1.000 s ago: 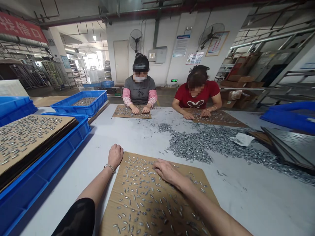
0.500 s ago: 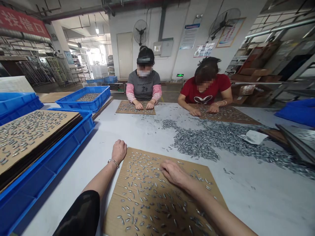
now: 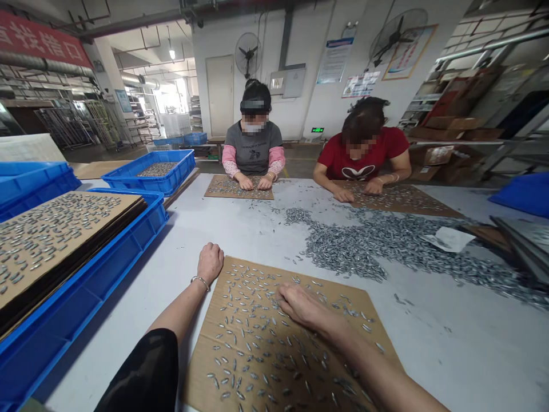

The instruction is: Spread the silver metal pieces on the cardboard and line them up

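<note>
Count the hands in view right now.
6. The wearer's left hand is at the far-left corner of the near cardboard, the right hand over it. Opposite: two hands of the grey-shirted person, two hands of the red-shirted person. None seems hidden.

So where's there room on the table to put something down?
On the white tabletop: between the long blue plastic crate and the wearer's left hand; also right of the nearest brown cardboard sheet, apart from a few loose grey bits. Crowded: that sheet, and the big grey heap of small metal pieces beyond it.
</note>
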The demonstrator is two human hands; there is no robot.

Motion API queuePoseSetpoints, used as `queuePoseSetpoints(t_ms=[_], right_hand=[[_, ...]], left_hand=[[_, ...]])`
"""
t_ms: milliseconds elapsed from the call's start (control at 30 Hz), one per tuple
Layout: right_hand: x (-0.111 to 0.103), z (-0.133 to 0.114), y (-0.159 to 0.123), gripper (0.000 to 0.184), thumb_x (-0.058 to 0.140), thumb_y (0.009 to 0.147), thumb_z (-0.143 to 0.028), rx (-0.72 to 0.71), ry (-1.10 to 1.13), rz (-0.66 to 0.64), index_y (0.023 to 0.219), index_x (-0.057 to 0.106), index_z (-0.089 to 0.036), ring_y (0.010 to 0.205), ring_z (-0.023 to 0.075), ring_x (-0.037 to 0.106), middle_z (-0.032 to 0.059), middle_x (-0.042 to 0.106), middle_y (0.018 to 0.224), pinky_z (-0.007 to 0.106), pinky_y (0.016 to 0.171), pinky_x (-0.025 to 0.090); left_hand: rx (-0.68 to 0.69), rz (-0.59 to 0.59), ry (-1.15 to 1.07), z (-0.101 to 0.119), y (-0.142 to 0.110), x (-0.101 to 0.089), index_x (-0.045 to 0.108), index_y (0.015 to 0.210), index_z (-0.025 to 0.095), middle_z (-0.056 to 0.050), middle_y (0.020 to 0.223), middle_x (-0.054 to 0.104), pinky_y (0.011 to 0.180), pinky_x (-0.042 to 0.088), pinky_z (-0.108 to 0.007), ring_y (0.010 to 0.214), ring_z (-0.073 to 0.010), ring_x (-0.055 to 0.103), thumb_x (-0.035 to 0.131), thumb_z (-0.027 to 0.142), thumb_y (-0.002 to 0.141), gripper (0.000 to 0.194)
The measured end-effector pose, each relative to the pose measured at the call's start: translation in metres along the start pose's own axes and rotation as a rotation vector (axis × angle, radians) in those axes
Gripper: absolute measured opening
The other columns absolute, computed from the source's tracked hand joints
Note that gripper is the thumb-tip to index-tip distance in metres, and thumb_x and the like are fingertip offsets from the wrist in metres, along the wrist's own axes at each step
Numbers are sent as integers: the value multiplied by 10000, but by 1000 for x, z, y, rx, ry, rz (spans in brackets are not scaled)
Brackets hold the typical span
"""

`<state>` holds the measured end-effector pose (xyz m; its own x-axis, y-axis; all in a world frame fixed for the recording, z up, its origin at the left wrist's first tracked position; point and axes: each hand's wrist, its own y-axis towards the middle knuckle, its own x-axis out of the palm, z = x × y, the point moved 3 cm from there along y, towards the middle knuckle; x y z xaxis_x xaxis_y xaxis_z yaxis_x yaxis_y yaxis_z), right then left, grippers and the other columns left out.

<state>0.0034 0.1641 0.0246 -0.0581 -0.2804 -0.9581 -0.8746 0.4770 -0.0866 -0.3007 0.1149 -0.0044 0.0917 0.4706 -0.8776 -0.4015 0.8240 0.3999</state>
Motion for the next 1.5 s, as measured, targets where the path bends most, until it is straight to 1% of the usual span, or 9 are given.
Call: queuePoseSetpoints(t_ms=[267, 400, 500, 633, 833, 1000, 1133, 1333, 1500], right_hand=[[-1, 26, -9, 179, 466, 963, -200, 110, -77, -1, 838, 593, -202, 782, 189, 567, 82, 639, 896, 285, 693, 355], [-6, 15, 3, 170, 472, 965, -206, 31, 37, 64, 887, 622, -205, 813, 176, 555, 56, 621, 915, 268, 708, 358], [-2, 4, 14, 210, 453, 969, -195, 24, -1, 15, 855, 630, -195, 792, 173, 541, 58, 620, 896, 275, 701, 337], [0, 1, 23, 206, 443, 967, -198, 114, -23, 3, 853, 613, -184, 776, 179, 537, 73, 636, 894, 284, 690, 314], [-7, 8, 30, 170, 506, 864, -152, 229, 108, -26, 720, 585, -196, 634, 142, 488, 9, 594, 678, 266, 601, 260], [-10, 7, 32, 127, 559, 791, -114, 297, 203, 12, 699, 589, -197, 673, 144, 534, 14, 639, 710, 248, 611, 280], [-9, 10, 29, 147, 524, 838, -122, 308, 228, 50, 753, 617, -197, 727, 160, 583, 28, 668, 739, 241, 655, 320], [-10, 11, 13, 159, 507, 894, -175, 173, 214, 125, 813, 642, -198, 822, 180, 605, 52, 698, 886, 255, 729, 363], [-3, -1, -1, 204, 490, 919, -165, 49, 156, 8, 775, 629, -207, 812, 171, 602, 45, 691, 877, 262, 718, 356]], left_hand=[[-12, -16, 1, 1, 0, 2, 614, 891, 203, -103, 968, 617, 906, 454, -389, 962, -260, 571, 458, 237, 1006, 197], [-19, -23, 7, 2, -1, 2, 615, 891, 200, -105, 973, 621, 905, 452, -384, 966, -259, 572, 461, 235, 1005, 194], [-21, -25, 13, 1, -1, 1, 615, 893, 198, -105, 973, 622, 902, 451, -379, 967, -256, 574, 460, 230, 1006, 195], [-23, -26, 19, 1, -1, 2, 615, 900, 194, -108, 985, 625, 894, 450, -376, 964, -255, 574, 459, 230, 1006, 192], [-18, -13, 19, 2, -2, 1, 612, 890, 198, -100, 966, 625, 885, 452, -375, 950, -253, 578, 469, 226, 1004, 185], [-13, -7, 24, 2, -2, 1, 610, 875, 201, -95, 947, 623, 878, 452, -377, 939, -251, 580, 473, 226, 1003, 189], [-15, -12, 27, 2, -2, 2, 612, 885, 202, -95, 957, 618, 885, 449, -379, 950, -251, 578, 473, 227, 1003, 184], [-11, -20, 32, 2, 0, 1, 621, 913, 191, -110, 980, 624, 889, 448, -381, 957, -262, 576, 461, 233, 1009, 191], [-11, -17, 31, 1, 0, 2, 623, 905, 190, -113, 980, 623, 896, 449, -386, 960, -264, 575, 456, 237, 1010, 203]])
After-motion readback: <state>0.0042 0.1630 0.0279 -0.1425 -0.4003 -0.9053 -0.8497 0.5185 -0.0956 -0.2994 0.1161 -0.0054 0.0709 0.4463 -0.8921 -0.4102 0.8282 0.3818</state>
